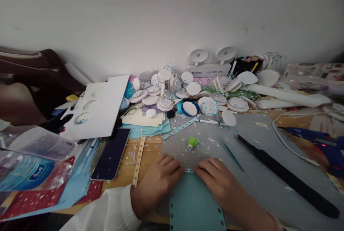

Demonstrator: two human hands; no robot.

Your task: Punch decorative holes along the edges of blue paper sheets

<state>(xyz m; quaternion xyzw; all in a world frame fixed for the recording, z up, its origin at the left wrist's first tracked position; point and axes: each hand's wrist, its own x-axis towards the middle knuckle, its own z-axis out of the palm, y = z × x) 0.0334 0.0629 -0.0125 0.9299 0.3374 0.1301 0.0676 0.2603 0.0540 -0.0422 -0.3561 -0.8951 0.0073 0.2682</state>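
Observation:
A teal paper sheet (195,202) lies at the table's front, with narrow strips of dark flower-like marks along its sides. Across its far edge runs a short light strip (189,170) with small dark marks. My left hand (161,179), fingers curled and closed, grips the sheet's far left corner and the strip's end. At the far right corner my right hand (219,180) is closed in the same way, thumb and fingertips together on the strip. The fingers partly cover both corners. Just beyond the hands sits a small bright green object (192,142).
Tweezers (230,154), a long black-handled tool (285,177) and a blue glue gun (314,139) lie right, on and beside a grey cutting mat (248,130). White discs (193,88) pile up behind. A phone (110,155) and a water bottle (34,170) are left.

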